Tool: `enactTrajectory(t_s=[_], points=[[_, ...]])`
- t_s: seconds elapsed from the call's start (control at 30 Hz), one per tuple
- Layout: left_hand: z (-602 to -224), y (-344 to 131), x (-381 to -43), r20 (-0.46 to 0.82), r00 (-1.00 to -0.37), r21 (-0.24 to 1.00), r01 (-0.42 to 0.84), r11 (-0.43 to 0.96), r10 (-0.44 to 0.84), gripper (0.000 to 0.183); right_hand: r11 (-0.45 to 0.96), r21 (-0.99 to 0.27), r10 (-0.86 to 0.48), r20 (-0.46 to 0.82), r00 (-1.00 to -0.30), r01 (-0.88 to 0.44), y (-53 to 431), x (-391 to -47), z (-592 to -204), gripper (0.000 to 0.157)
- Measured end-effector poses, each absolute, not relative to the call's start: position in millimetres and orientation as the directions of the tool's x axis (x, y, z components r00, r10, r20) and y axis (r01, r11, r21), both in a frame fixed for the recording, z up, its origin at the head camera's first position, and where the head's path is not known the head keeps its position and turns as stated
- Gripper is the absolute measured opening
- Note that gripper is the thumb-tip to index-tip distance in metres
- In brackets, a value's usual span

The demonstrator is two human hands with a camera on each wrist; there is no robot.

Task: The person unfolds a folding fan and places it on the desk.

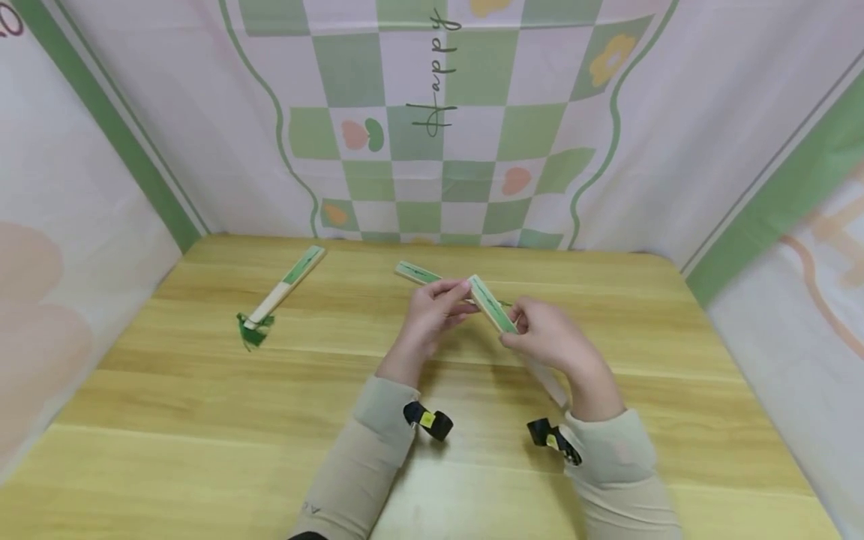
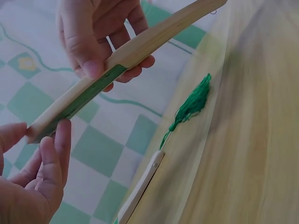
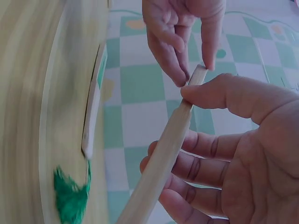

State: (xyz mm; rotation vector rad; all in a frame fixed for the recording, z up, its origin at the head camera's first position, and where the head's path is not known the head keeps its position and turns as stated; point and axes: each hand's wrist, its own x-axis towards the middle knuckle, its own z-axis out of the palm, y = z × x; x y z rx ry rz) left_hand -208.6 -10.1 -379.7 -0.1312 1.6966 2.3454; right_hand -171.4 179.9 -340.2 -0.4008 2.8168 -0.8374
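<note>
Both of my hands hold one closed folding fan (image 1: pixel 493 304) above the table, tilted, with a green strip on its outer face and pale wooden ribs. My left hand (image 1: pixel 428 319) pinches its upper end between thumb and fingers, as the left wrist view also shows. Farther down, my right hand (image 1: pixel 556 337) grips the fan, thumb on one side and fingers curled behind the pale ribs (image 3: pixel 161 161). Behind the hands lies a second closed fan (image 1: pixel 415 271), partly hidden in the head view; its green tassel (image 2: pixel 191 105) shows in the left wrist view.
A third closed fan (image 1: pixel 270 300) lies at the table's left, its green tassel (image 1: pixel 256 331) bunched at the near end. The wooden table (image 1: pixel 202 435) ends at a hanging cloth (image 1: pixel 472 90) with green and white checks; cloth also hangs along both sides.
</note>
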Motion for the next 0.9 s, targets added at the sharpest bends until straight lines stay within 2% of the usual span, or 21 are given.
enactTrajectory(t_s=[0.33,0.53,0.7,0.9], points=[[-383,-18,-213,-0.218,-0.975,0.942,-0.222,-0.251,0.042,0.025,0.823,-0.547,-0.254,-0.116,-0.960,-0.151,159,-176,-346,0.031],[-389,-27,-217,-0.235,-0.972,0.939,-0.226,-0.259,-0.006,0.025,0.796,-0.596,-0.248,-0.161,-0.955,-0.106,147,-176,-351,0.035],[-388,-36,-223,-0.228,-0.973,0.940,-0.209,-0.271,-0.040,0.025,0.695,-0.717,-0.283,-0.204,-0.937,-0.054,146,-177,-353,0.040],[-387,-44,-227,-0.247,-0.967,0.929,-0.217,-0.300,-0.065,0.025,0.518,-0.852,-0.345,-0.285,-0.895,0.071,156,-180,-361,0.035]])
